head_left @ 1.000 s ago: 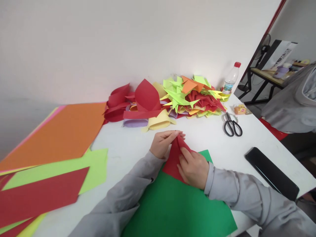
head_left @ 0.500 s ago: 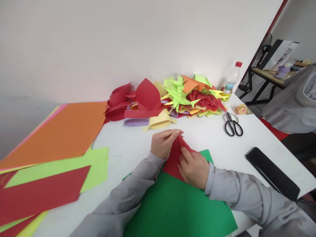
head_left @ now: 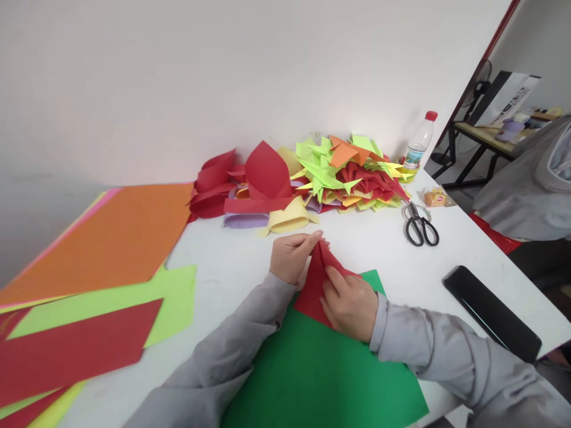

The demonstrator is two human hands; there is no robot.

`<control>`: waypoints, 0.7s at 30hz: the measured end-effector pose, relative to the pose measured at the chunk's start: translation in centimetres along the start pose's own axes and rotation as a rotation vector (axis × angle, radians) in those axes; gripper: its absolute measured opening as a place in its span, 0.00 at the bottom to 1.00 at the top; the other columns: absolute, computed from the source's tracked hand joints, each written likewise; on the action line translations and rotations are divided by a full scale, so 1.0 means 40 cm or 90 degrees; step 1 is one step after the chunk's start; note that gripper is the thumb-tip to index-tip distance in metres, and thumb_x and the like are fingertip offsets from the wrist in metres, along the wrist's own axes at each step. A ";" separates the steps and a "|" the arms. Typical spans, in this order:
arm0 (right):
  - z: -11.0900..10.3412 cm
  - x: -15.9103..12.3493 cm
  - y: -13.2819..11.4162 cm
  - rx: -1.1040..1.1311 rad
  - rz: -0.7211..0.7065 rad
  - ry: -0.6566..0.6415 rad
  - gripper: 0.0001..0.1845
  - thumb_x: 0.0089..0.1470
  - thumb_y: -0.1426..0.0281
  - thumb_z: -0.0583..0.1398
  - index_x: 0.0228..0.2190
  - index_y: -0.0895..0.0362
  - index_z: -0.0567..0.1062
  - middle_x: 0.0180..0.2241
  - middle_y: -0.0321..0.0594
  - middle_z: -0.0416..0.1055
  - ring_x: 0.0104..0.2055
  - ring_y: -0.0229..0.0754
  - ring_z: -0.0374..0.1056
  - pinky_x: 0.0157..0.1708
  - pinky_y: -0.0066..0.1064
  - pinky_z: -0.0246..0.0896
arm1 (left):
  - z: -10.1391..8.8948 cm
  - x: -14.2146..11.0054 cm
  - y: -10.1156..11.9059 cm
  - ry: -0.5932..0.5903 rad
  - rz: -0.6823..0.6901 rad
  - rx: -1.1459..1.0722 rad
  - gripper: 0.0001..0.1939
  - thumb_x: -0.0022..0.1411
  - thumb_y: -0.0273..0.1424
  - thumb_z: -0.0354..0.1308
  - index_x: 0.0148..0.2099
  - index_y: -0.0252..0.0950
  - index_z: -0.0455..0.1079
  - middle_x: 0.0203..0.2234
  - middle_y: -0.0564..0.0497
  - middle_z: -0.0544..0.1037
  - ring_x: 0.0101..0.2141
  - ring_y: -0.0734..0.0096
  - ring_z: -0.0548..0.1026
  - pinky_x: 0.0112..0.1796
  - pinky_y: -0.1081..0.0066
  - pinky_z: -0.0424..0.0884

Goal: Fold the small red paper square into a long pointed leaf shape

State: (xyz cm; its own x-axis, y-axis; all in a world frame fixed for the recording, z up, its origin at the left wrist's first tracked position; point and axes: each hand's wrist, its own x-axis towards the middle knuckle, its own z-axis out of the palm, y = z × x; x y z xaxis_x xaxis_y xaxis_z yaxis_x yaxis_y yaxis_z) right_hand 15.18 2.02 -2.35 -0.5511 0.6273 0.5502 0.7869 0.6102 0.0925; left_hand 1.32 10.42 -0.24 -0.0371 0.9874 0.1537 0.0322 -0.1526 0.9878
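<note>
A folded sheet of red paper (head_left: 311,295) is between my two hands, its lower part over a large green sheet (head_left: 330,374) on the table. My left hand (head_left: 292,257) pinches the paper's pointed top end between thumb and fingers. Lower down, my right hand (head_left: 352,302) grips the right side, its index finger along the central crease and its other fingers curled. The right hand covers part of the fold, and the paper's underside is hidden.
Folded paper shapes (head_left: 330,172) are heaped along the wall, beside a plastic bottle (head_left: 418,145). Black-handled scissors (head_left: 420,227), a small wrapped snack (head_left: 435,197) and a black case (head_left: 493,312) lie at right. Orange sheets (head_left: 116,238) and red sheets (head_left: 80,348) cover the left side.
My left thumb has lifted slightly at the paper's top point and now sticks up. My right hand and the red paper stay nearly where they were.
</note>
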 end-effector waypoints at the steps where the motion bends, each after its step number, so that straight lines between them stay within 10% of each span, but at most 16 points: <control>1: -0.001 0.001 0.000 0.001 0.003 -0.002 0.12 0.54 0.71 0.55 0.33 0.64 0.76 0.45 0.57 0.72 0.26 0.41 0.66 0.24 0.35 0.63 | -0.004 0.004 -0.002 -0.040 -0.017 -0.031 0.16 0.50 0.41 0.63 0.27 0.32 0.77 0.24 0.46 0.81 0.29 0.60 0.80 0.34 0.65 0.76; 9: -0.003 0.000 0.001 -0.009 0.015 -0.008 0.14 0.56 0.69 0.53 0.33 0.63 0.76 0.45 0.55 0.72 0.25 0.41 0.65 0.23 0.35 0.62 | -0.029 0.017 -0.018 -0.266 -0.167 -0.184 0.21 0.38 0.38 0.72 0.34 0.30 0.78 0.32 0.42 0.82 0.35 0.55 0.80 0.42 0.56 0.74; 21: -0.002 0.003 -0.001 0.011 -0.013 -0.001 0.12 0.55 0.70 0.55 0.25 0.61 0.74 0.24 0.44 0.70 0.25 0.42 0.63 0.23 0.34 0.57 | 0.007 0.001 -0.026 -0.152 -0.191 -0.108 0.23 0.45 0.46 0.65 0.32 0.28 0.77 0.25 0.42 0.81 0.25 0.64 0.78 0.30 0.66 0.75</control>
State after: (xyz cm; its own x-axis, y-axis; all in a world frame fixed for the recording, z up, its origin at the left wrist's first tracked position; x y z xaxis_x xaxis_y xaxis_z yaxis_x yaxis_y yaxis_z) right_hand 15.11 2.05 -2.22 -0.5678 0.6155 0.5466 0.7706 0.6310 0.0900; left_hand 1.55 10.63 -1.29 0.2129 0.9681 -0.1325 -0.1112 0.1588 0.9810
